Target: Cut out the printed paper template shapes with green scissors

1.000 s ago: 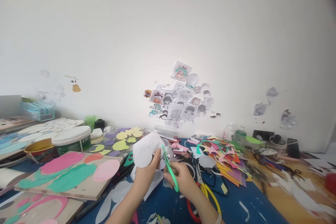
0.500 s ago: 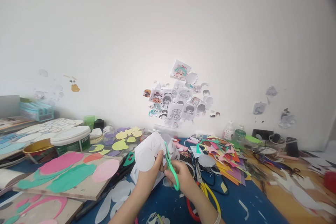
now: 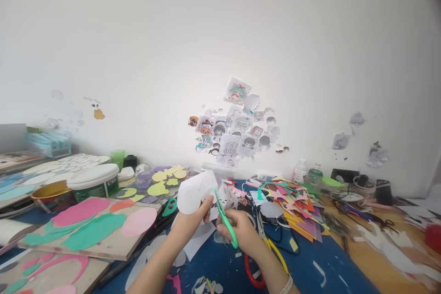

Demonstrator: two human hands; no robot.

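Observation:
My left hand [image 3: 199, 218] grips a white sheet of paper [image 3: 190, 198], with the thumb on top. Faint outlines are drawn on the sheet, and its left edge is rounded. My right hand [image 3: 237, 228] is closed around the handle of green scissors [image 3: 225, 218]. Their blades point up and away, by the right edge of the sheet. Whether the blades touch the paper, I cannot tell. Below my left hand lies another white paper [image 3: 198, 243] on the blue table surface.
Paper scraps [image 3: 292, 206] in many colours are heaped at the right. Yellow-handled scissors [image 3: 275, 253] and a red handle [image 3: 251, 272] lie near my right forearm. A board [image 3: 138, 239] with coloured cutouts and a white-lidded tub [image 3: 93, 177] stand left. Drawings [image 3: 237, 135] hang on the wall.
My left hand and the sheet have shifted slightly and turned, so that the blades sit nearer the sheet's right edge. More of the lower paper shows. My right hand has barely moved.

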